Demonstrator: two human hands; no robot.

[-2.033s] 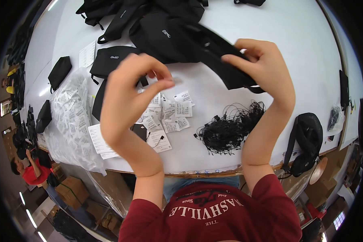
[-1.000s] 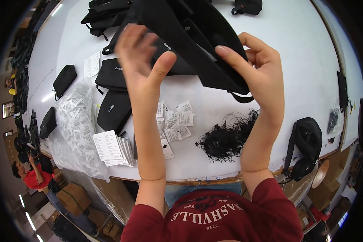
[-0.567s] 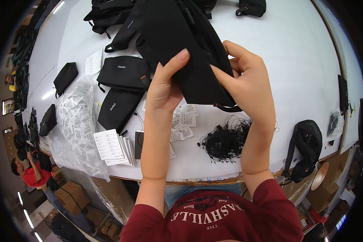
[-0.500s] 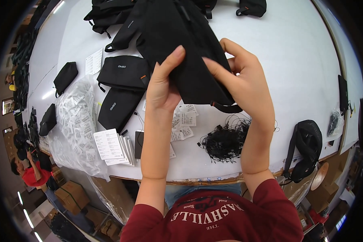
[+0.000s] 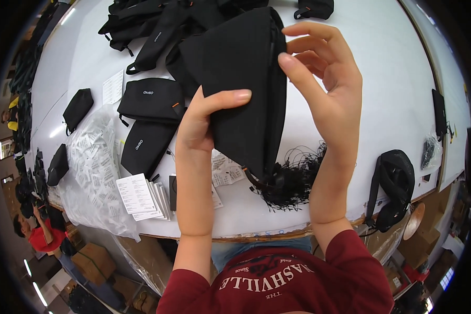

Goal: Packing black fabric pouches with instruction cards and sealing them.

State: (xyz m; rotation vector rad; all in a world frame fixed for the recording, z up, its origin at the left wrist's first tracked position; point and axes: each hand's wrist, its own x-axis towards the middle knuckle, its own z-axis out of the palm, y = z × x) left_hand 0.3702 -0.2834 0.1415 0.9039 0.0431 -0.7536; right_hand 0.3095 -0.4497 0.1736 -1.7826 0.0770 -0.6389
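A black fabric pouch [image 5: 235,68] hangs above the table, tilted, with its zipped edge to the right and a small loop at its lower end. My left hand [image 5: 199,118] is closed on its left side, thumb across the front and the other fingers hidden behind. At the upper right edge is my right hand [image 5: 324,68], its thumb and fingers parted and bent, with the tips at or just beside the fabric; nothing shows gripped between them. Below the pouch lies a tangle of thin black cords [image 5: 293,183], partly covered by it.
More black pouches [image 5: 150,99] lie left and in a pile [image 5: 146,21] at the back. A clear bag of white tags [image 5: 97,167] and stacked printed cards [image 5: 141,196] sit at left front. A black mesh bag [image 5: 392,183] rests near the right front edge.
The pouch has turned more upright, its zipped edge now toward the right. My right hand has moved up along that edge, and its fingers have spread. My left hand still holds the pouch.
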